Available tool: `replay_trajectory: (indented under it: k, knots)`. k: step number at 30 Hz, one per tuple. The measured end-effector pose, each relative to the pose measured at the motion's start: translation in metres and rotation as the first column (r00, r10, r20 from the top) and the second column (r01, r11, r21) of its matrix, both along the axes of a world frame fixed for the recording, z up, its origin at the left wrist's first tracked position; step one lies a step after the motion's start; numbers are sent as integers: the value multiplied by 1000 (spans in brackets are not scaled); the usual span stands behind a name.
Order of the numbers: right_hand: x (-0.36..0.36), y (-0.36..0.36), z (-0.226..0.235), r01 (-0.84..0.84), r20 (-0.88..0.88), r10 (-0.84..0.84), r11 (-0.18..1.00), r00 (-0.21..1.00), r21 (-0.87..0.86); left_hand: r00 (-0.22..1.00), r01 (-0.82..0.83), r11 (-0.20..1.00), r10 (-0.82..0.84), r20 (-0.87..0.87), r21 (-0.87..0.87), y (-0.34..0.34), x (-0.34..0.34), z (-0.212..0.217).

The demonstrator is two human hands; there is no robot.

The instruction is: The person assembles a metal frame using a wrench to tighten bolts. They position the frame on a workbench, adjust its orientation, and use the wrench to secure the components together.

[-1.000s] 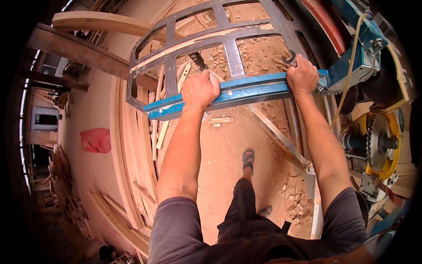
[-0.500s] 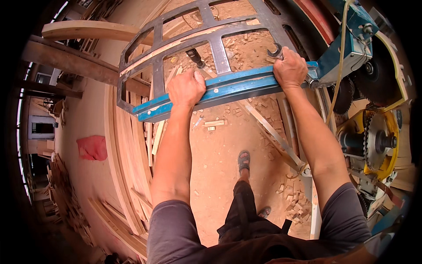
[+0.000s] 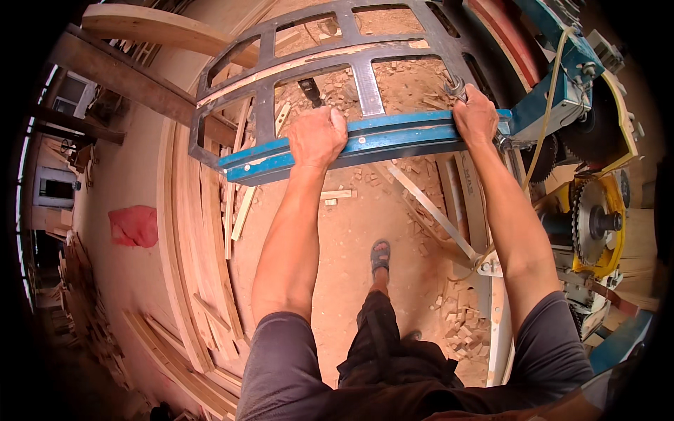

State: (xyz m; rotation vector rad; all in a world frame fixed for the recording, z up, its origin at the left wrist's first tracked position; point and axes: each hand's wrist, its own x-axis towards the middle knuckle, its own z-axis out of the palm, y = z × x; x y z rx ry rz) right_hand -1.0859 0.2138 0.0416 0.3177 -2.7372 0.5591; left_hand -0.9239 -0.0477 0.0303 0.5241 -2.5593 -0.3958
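blue-painted steel, the rail [image 3: 382, 140] runs left to right straight ahead of the person, its right end a little higher and meeting the saw machine [image 3: 562, 91]. both hands are clamped over it, well apart: left hand [image 3: 317, 135] toward its left part, right hand [image 3: 475, 116] near its right end. behind it lies the grey metal frame [image 3: 309, 63].

You have a blue metal rail [image 3: 393, 138] running almost level, tilted slightly down toward your left, its paint scuffed and dusted with sawdust. It forms the near edge of a grey steel grid frame [image 3: 354, 52] with open rectangular cells, raised above the sawdust-covered floor and reaching away from you.
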Motion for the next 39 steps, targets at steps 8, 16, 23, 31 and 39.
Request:
replay_trajectory:
  k: [8, 16, 23, 31, 39]
  knots:
    - [67, 38, -10, 36, -143, -29, 999, 989, 41, 994, -32, 999, 32, 108, -3, 37, 54, 4]
    - [78, 59, -19, -37, -388, 44, 999, 921, 26, 1000, 1, 991, 1, 16, -131, 53, 74, 3]
    - [57, 48, -23, -39, -400, 40, 999, 916, 9, 999, -7, 978, -2, -44, -209, 44, 48, -8]
    - [-42, 2, -46, 0, -365, -8, 1000, 931, -20, 994, -28, 969, 2, -105, -246, -4, -48, -29]
    - [-64, -3, -47, -23, -334, 2, 998, 942, -60, 998, -28, 968, 15, -55, -249, -10, -70, -28]
